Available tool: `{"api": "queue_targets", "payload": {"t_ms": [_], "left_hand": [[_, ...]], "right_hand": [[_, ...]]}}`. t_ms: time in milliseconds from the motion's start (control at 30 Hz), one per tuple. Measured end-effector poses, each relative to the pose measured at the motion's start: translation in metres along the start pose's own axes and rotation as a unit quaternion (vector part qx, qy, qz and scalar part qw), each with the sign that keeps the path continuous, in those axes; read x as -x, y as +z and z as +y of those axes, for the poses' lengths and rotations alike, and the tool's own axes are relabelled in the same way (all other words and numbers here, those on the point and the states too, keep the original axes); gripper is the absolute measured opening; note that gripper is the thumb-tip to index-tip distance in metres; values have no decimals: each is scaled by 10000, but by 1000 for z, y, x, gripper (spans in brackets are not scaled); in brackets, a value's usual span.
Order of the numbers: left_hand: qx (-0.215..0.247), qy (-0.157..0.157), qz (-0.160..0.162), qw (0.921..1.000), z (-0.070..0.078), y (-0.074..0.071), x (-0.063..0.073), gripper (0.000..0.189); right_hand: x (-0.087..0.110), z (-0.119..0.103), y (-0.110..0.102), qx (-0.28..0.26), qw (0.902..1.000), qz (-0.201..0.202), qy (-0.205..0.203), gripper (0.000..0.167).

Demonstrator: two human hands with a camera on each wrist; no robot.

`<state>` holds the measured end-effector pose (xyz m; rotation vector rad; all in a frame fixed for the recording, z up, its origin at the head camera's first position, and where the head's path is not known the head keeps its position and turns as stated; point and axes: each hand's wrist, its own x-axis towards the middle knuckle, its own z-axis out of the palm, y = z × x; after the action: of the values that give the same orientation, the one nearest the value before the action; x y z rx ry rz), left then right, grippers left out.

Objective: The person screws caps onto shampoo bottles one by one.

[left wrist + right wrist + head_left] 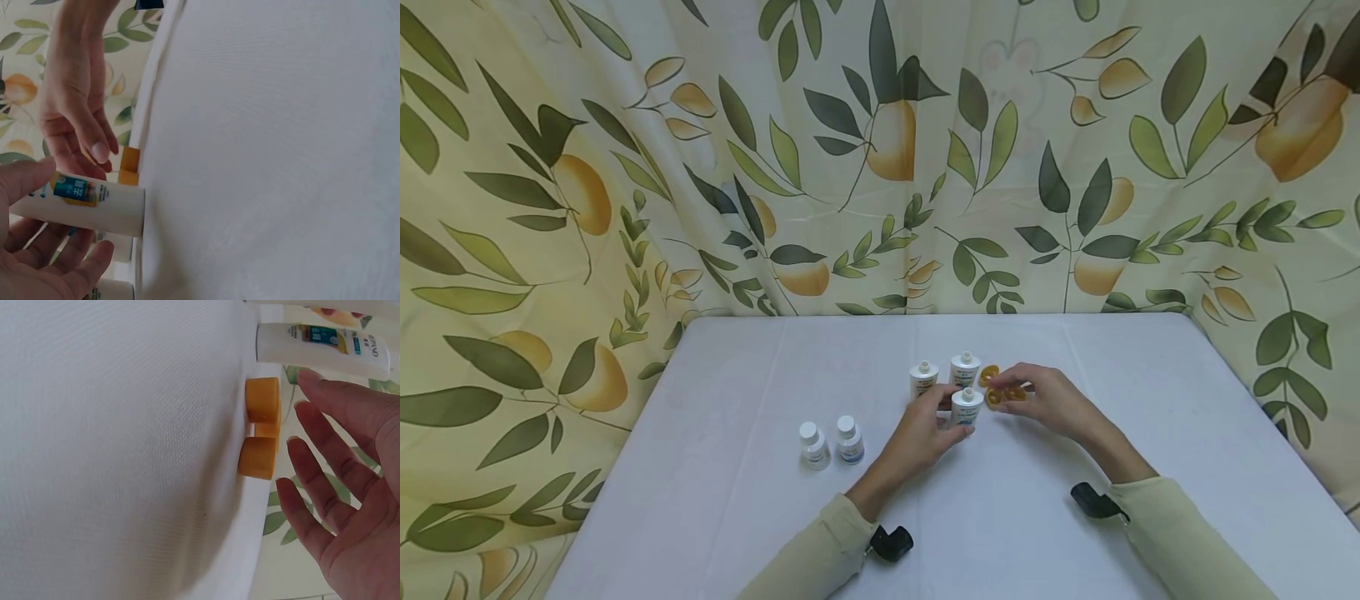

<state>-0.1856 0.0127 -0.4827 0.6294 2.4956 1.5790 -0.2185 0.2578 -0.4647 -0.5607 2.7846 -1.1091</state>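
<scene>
My left hand point(919, 435) holds an uncapped white bottle point(967, 414) upright on the table, thumb on one side and fingers on the other. Its teal and yellow label point(72, 189) shows in the left wrist view. Two more uncapped white bottles, one on the left point(923, 385) and one farther back point(964, 372), stand just behind it. My right hand point(1054, 402) hovers at three orange caps point(262, 400) on the table, its fingers spread and lightly bent. In the right wrist view the fingertips point(294, 444) are right above the caps, and nothing is in its grasp.
Two smaller white bottles with white caps, one point(814, 447) beside the other point(850, 442), stand left of my left hand. A white cloth point(737, 375) covers the table. Behind the table hangs a curtain point(715, 167) printed with leaves and fruit.
</scene>
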Motion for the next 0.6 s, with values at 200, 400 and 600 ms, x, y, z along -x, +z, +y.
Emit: {"api": "queue_targets", "payload": {"t_ms": [200, 400, 600], "left_hand": [[280, -199, 97, 9994, -5, 4, -2, 48], [535, -381, 26, 9978, -8, 6, -3, 45], [714, -448, 66, 9964, -12, 9, -4, 42]], "right_hand": [[-1, 4, 1, 162, 9998, 117, -81, 35], [-2, 5, 3, 208, 9997, 134, -33, 36], [-4, 5, 6, 270, 9995, 186, -48, 36]]}}
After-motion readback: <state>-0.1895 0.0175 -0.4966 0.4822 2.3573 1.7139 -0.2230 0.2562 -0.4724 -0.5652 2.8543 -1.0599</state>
